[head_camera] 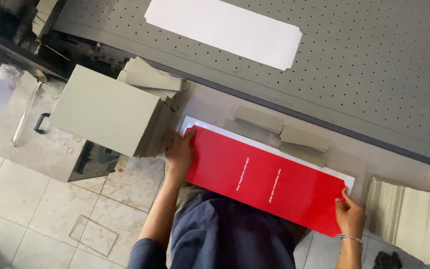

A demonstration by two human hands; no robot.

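A long red sheet (267,179) lies flat on the worktop (215,107), set slantwise in the head view, over a white sheet (347,177) of much the same shape whose edge shows along its far side and at one end. It bears two small lines of white print, too small to matter here. Held at both short ends, it looks as though it is being squared up on the white one.

The left hand (179,152) rests at one end, fingers lying flat on the corner, thumb side pressed against the edge, which pins that end down. The right hand (349,214), with a bracelet (350,238) at the wrist, pinches the other end, thumb on top and fingers seemingly curled under, though the underside is hidden.

Just beyond the sheet lie a few grey board strips (279,132), within easy reach. Beside the left hand stands a tall stack of grey boards (108,109), with loose pieces (150,77) on its far side. Near the right hand is a stack of pale boards (409,219) seen edge-on. Farther off, a grey perforated bed (374,65) carries another white sheet (225,27). Below is tiled floor (36,199).
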